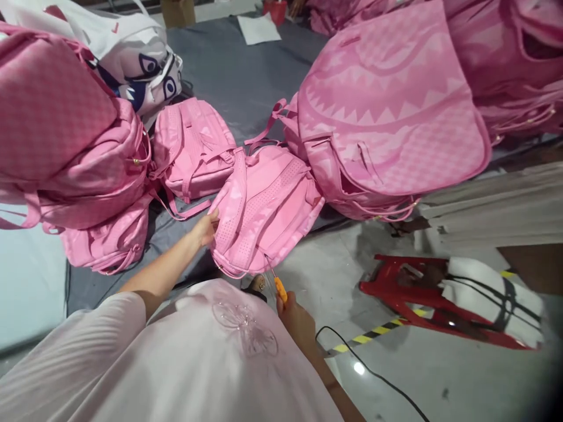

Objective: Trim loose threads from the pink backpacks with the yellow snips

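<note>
A small pink backpack (268,205) lies at the table's near edge, its padded back and shoulder straps facing up. My left hand (206,228) grips its left side, some fingers hidden by the fabric. In my right hand (295,316) is an orange-handled soldering iron (280,289), its thin metal tip against or just above the bag's lower edge; contact cannot be made out. A black cord (347,346) comes out from behind my right forearm. Just beyond my left hand sits another small pink backpack (196,149).
Larger pink backpacks are piled on the left (57,111) and right (396,99) of the grey table (246,70). Behind are a white printed bag (132,53), paper (258,28) and a red container (276,10). A red-framed stool (404,293) stands on the floor at right.
</note>
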`<state>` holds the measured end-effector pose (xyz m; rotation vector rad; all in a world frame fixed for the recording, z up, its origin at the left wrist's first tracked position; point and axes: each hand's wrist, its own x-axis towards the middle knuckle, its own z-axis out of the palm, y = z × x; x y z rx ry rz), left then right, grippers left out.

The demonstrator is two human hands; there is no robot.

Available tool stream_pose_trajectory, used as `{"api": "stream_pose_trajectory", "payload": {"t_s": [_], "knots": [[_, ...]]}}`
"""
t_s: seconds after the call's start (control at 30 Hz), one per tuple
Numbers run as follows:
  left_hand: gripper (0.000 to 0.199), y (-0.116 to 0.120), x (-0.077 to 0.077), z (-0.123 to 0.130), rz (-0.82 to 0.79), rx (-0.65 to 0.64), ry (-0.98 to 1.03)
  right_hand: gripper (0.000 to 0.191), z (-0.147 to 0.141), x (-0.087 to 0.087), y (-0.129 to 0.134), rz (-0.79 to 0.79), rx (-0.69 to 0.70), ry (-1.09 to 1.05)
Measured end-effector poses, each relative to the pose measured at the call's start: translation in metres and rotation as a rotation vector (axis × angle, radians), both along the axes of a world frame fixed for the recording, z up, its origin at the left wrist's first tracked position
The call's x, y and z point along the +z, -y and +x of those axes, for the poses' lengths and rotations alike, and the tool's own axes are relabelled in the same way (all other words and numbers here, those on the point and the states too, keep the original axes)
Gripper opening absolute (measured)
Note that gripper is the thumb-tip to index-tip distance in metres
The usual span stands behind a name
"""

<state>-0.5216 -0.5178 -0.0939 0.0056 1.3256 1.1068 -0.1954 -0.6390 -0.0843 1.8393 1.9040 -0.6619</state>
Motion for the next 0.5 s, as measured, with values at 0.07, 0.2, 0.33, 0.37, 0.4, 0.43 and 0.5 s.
{"api": "stream_pose_trajectory", "payload": {"t_s": [0.07,0.2,0.33,0.37,0.4,0.43,0.5], "knots": [[0.029,-0.003,-0.004,-0.005,0.011,0.019,0.103,0.035,-0.02,-0.015,0.004,0.027,-0.075,-0.025],[0.027,-0.01,-0.012,-0.014,0.124,-0.062,0.256,0.039,-0.069,-0.035,-0.013,0.119,-0.179,-0.063],[0.049,-0.017,-0.02,-0.013,0.177,-0.228,0.386,0.041,-0.101,-0.037,-0.036,0.203,-0.208,-0.099],[0.054,-0.018,-0.021,-0.013,0.185,-0.237,0.404,0.042,-0.102,-0.036,-0.039,0.195,-0.228,-0.104],[0.059,-0.019,-0.023,-0.013,0.191,-0.234,0.417,0.041,-0.101,-0.035,-0.04,0.181,-0.262,-0.102],[0.063,-0.02,-0.025,-0.014,0.197,-0.225,0.425,0.04,-0.098,-0.034,-0.04,0.163,-0.305,-0.092],[0.068,-0.023,-0.03,-0.014,0.205,-0.218,0.434,0.037,-0.092,-0.032,-0.04,0.136,-0.392,-0.053]]}}
